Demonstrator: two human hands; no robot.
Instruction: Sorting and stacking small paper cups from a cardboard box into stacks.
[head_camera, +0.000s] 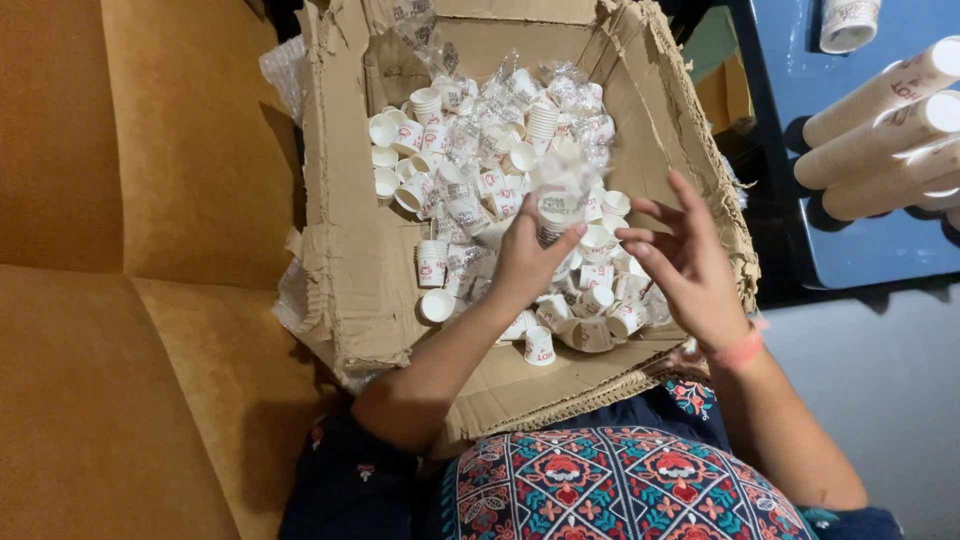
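A torn cardboard box (350, 250) holds loose white paper cups (600, 300) and clear wrappers. The left hand (527, 262) pinches what seems a wrapped cup stack (558, 205); the right hand (685, 265) hovers open beside it.

Box on the lap, cups inside

The box (360, 270) rests on the person's lap with the sofa (130, 300) to its left; loose cups (600, 300) lie in it under both hands, and cup stacks (880, 130) lie on the tabletop (860, 250) to its right.
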